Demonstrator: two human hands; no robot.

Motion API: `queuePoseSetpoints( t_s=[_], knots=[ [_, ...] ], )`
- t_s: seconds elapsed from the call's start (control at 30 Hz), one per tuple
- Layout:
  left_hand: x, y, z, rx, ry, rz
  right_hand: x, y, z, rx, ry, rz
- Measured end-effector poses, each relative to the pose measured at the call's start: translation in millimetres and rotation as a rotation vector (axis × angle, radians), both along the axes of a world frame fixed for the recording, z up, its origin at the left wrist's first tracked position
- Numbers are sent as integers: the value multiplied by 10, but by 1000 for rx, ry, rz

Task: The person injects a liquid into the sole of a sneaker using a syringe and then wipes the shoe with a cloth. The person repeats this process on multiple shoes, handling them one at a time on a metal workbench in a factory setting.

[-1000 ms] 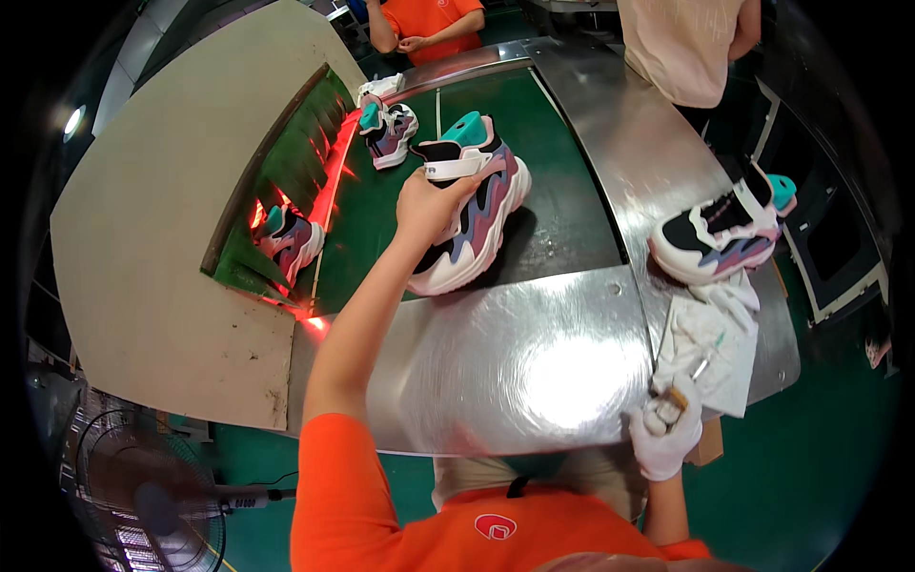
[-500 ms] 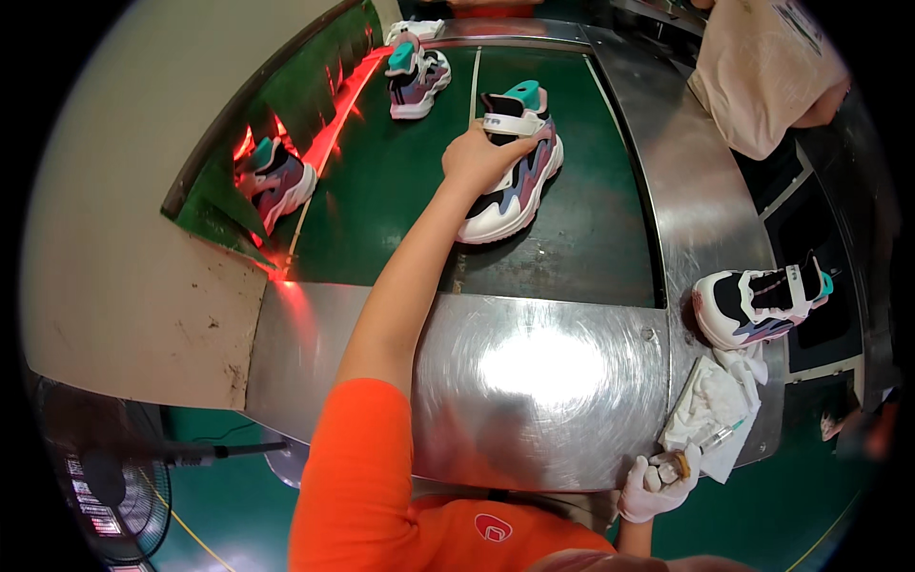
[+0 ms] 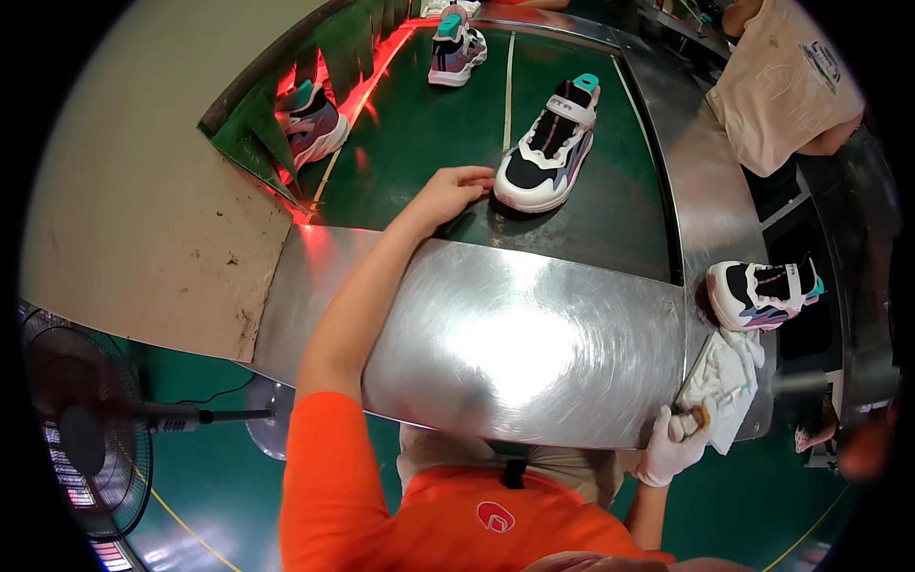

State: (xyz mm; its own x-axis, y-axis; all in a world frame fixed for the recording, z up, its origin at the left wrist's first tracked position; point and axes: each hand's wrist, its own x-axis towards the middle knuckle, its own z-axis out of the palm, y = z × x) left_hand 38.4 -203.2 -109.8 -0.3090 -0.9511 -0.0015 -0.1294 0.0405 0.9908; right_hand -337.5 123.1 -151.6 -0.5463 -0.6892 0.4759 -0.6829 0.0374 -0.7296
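Observation:
A white, black and purple sneaker point(image 3: 558, 143) with a strap and teal heel lining stands on the green belt point(image 3: 600, 229), its toe toward me. My bare left hand point(image 3: 446, 198) is beside the toe, fingers stretched out and not wrapped round the shoe. Whether the fingertips touch it I cannot tell. Down at the right edge of the metal table, my gloved right hand point(image 3: 672, 448) is closed around a small tool with a brown part point(image 3: 703, 416); the rest of it is hard to make out against a white cloth point(image 3: 717, 381).
A matching sneaker point(image 3: 762, 294) lies beyond the cloth on the metal edge. Another sneaker point(image 3: 457, 52) stands farther up the belt, and one point(image 3: 315, 129) sits by green flaps point(image 3: 250, 124) lit red. A fan point(image 3: 86, 429) stands at left. Another person point(image 3: 786, 91) is at upper right.
My left hand has let go of the sneaker's upper and moved down beside its toe. The sneaker now points more toward me. My right hand still holds the small tool; the view has shifted.

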Motion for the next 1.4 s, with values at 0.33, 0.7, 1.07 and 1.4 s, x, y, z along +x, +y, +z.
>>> queuePoseSetpoints(
  t_s=[0.33,0.7,1.07,1.4],
  knots=[
    [-243,177,12,-6,-67,-346,1027,-1227,1010,78,-218,334],
    [-323,122,-40,-48,-113,-347,1583,-2455,706,202,251,200],
    [-341,170,77,-119,-142,-302,897,-2577,585,142,-257,401],
    [-675,595,189,-737,-321,-121,353,-14,1159,277,-533,214]
  ],
)
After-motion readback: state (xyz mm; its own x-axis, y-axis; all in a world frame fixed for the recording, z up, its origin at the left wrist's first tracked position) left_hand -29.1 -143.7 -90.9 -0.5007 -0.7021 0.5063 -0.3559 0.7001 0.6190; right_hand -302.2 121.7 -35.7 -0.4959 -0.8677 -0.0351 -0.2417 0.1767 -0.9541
